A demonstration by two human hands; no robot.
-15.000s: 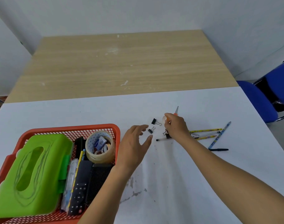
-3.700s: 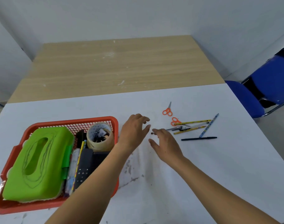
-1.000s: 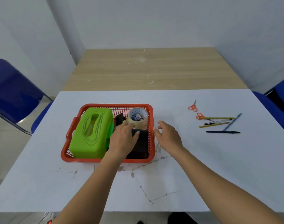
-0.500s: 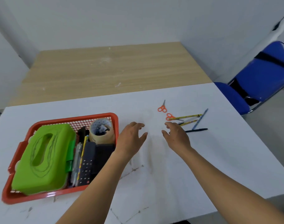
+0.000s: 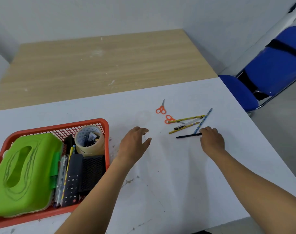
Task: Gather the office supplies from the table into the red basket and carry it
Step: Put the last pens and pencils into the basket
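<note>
Black pen point(image 5: 188, 136) touches curled fingers of right hand point(image 5: 212, 141) (grip unclear); left hand point(image 5: 133, 144) relaxed.

Beyond the far edge of your white worktop point(image 5: 177, 174) you have a wooden worktop point(image 5: 101, 65), pale and flecked with white marks, butted against it. A blue chair point(image 5: 275, 68) with a metal frame stands at your far right on a grey floor point(image 5: 285, 119). Plain white walls point(image 5: 110, 14) close the far side.
</note>
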